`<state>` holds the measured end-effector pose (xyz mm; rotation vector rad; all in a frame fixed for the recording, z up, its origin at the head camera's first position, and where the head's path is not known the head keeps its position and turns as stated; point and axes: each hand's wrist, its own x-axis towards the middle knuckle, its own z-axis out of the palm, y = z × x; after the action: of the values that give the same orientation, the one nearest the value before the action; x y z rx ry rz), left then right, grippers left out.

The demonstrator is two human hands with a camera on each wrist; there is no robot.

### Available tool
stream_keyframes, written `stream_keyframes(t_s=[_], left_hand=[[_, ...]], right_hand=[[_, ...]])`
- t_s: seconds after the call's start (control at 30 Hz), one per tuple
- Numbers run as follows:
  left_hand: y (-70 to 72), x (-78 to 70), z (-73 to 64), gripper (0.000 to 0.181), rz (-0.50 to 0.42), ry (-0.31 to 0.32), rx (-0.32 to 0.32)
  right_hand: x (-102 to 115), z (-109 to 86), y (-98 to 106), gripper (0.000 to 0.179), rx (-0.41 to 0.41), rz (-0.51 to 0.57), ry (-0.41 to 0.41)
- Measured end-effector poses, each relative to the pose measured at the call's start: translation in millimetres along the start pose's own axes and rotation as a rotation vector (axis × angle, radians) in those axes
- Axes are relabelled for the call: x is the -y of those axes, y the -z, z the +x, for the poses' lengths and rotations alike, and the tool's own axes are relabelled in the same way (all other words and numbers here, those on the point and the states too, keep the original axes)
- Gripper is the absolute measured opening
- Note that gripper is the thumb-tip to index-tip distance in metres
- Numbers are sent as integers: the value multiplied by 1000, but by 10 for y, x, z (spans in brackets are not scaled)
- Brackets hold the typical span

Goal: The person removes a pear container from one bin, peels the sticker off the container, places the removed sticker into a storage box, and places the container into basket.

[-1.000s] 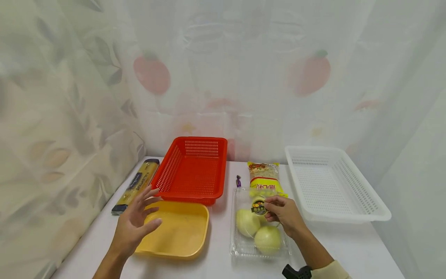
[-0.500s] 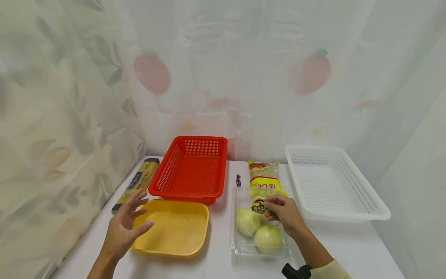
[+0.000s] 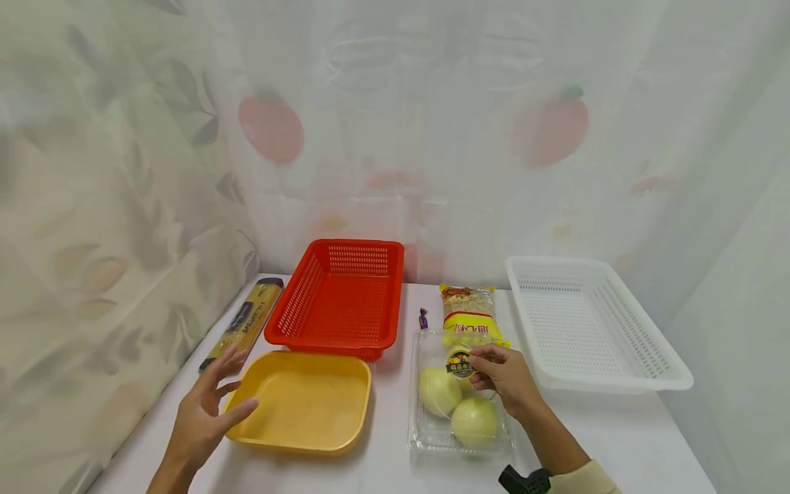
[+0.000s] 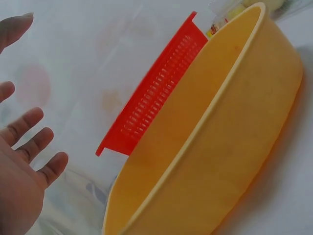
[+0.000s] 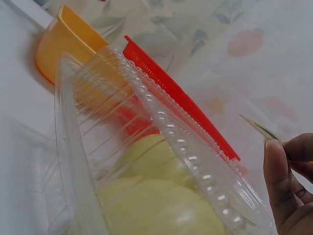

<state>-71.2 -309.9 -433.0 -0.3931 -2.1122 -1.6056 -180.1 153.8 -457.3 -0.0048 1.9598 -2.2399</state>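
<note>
My right hand pinches a round black-and-gold sticker between thumb and fingers. In the right wrist view the sticker appears edge-on, held apart from the lid of a clear plastic box. Pale green round fruits lie inside that box; the hand and sticker partly cover one of them. My left hand is raised at the left side of a yellow basin, fingers spread and holding nothing. The left wrist view has the same hand apart from the basin's rim.
Behind the basin stands a red basket, with a spaghetti pack to its left. A yellow food bag and a small purple-wrapped candy lie behind the box. At the right is a white basket.
My left hand has moved left and slightly down, away from over the basin, uncovering more of its left rim. The right hand and the sticker have stayed in place.
</note>
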Motion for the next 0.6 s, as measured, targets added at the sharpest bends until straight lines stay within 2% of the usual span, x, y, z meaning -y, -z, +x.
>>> stream_keyframes(t_s=[0.1,0.2,0.4,0.6], left_hand=[[37,36,-15,89,-10,-12,-2],[67,67,-39,87,40,19,-21],[100,139,-121,77,212,143,-53],[131,258,-199,75,350,247,-46]], right_hand=[[2,-4,3,21,-3,9,5],[-1,-6,6,21,-2,12,10],[-8,-12,10,22,2,14,9],[-10,-17,10,23,4,17,13]])
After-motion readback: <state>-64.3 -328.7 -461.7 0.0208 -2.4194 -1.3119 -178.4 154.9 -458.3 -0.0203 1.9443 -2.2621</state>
